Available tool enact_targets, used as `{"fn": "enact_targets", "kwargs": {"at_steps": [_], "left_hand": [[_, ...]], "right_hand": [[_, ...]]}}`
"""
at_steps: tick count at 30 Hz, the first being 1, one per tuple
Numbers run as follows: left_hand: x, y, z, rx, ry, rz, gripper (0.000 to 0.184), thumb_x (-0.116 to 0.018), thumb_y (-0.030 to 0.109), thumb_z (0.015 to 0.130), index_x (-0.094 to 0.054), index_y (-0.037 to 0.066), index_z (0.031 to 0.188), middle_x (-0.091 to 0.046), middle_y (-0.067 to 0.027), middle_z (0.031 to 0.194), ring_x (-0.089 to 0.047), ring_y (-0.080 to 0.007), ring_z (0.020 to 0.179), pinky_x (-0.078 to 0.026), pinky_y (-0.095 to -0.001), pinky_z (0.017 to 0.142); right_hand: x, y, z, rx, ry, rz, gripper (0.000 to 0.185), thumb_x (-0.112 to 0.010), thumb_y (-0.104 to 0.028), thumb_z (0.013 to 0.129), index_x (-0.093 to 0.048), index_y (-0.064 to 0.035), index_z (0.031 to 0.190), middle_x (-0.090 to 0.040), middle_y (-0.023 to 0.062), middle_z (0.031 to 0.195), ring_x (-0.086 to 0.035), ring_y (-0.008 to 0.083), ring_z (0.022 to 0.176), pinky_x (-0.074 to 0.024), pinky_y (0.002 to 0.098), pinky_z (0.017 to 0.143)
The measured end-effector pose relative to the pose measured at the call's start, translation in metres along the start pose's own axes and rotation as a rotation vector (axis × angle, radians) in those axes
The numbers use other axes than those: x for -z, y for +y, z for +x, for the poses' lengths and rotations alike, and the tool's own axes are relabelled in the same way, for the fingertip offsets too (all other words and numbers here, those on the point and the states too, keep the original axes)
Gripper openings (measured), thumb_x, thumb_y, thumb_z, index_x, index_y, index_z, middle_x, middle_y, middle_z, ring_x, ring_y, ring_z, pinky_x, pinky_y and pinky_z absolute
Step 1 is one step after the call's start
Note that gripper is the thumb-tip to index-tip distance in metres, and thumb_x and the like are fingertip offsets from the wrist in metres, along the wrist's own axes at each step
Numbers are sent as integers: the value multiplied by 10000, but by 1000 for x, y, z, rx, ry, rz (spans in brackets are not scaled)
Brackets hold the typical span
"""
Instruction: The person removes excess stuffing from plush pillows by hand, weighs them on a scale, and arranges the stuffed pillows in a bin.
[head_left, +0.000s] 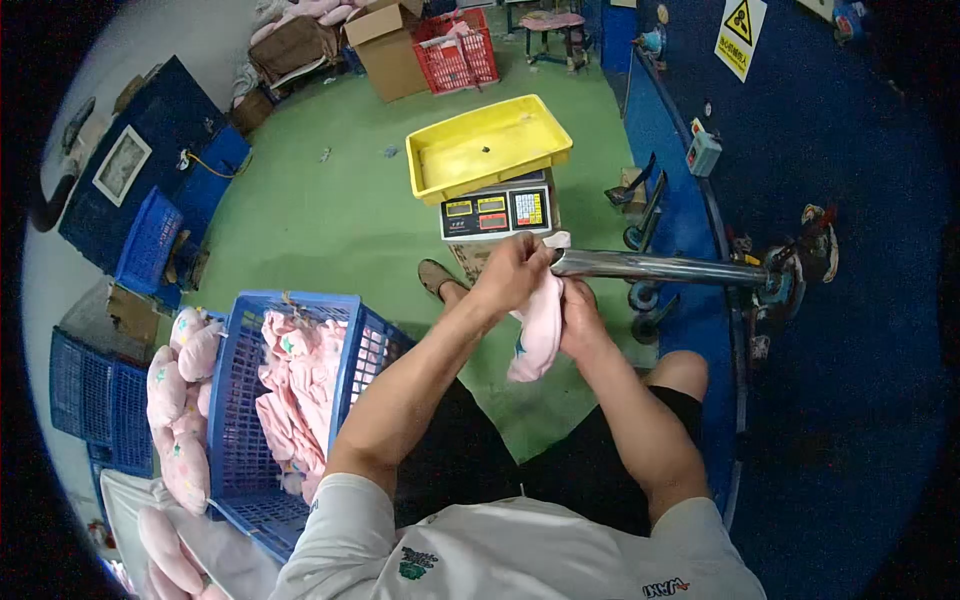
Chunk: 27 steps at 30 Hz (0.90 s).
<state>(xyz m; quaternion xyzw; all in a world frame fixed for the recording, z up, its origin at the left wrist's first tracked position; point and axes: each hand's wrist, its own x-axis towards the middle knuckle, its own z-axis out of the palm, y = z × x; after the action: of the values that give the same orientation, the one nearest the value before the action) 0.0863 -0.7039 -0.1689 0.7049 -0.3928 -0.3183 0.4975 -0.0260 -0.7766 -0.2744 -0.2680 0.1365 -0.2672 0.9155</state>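
A pink fabric cover (539, 335) with a dark star hangs at the open end of a shiny metal tube (660, 266). My left hand (515, 272) is closed on the cover's upper edge, right beside the tube's mouth. Just below the tube, my right hand (581, 318) grips the cover's right side, with its fingers partly hidden. Whether the cover goes around the tube's end I cannot tell. To my left, a blue basket (228, 425) holds a heap of similar pink covers (305, 385).
A yellow tray (430, 180) sits on a digital scale (492, 213) ahead. Plump pink stuffed pieces (182, 455) lie left of the basket. The tube comes out of a blue machine (840, 400) on the right. A red basket (456, 60) and cardboard box (388, 58) stand farther back.
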Motion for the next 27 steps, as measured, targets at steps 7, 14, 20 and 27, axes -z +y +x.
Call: {"fn": "enact_targets", "kwargs": {"at_steps": [7,14,20,27], "left_hand": [[-5,-5,2,-54,34,62,168,-588,116,1010,-571,45,858,-536,-16,683,-464,-102,561,-410,-248,504],[5,5,10,-76,-44,184,203,-593,150,1007,-582,37,839,-547,-15,699,-481,-122,571,-420,-266,513],[9,-16,20,-142,-107,26,226,-595,192,1010,-597,52,833,-547,2,711,-488,-122,593,-434,-271,538],[7,-54,29,-72,-104,-521,263,-594,227,1014,-578,79,797,-522,20,703,-472,-104,610,-427,-264,560]], "right_hand": [[-22,-9,-17,76,119,-49,241,-553,-189,1018,-647,-17,1157,-702,107,1003,-650,172,848,-525,308,740],[-69,-28,-56,179,221,-1246,265,-562,-224,1027,-632,1,1150,-681,97,923,-612,162,761,-489,303,646],[-59,-32,-52,226,340,-429,354,-513,-226,1051,-583,77,1220,-678,121,952,-616,147,788,-497,256,658],[-61,-47,-56,220,234,-507,298,-491,-179,1048,-613,47,1199,-683,120,1032,-627,134,845,-516,255,740]]}}
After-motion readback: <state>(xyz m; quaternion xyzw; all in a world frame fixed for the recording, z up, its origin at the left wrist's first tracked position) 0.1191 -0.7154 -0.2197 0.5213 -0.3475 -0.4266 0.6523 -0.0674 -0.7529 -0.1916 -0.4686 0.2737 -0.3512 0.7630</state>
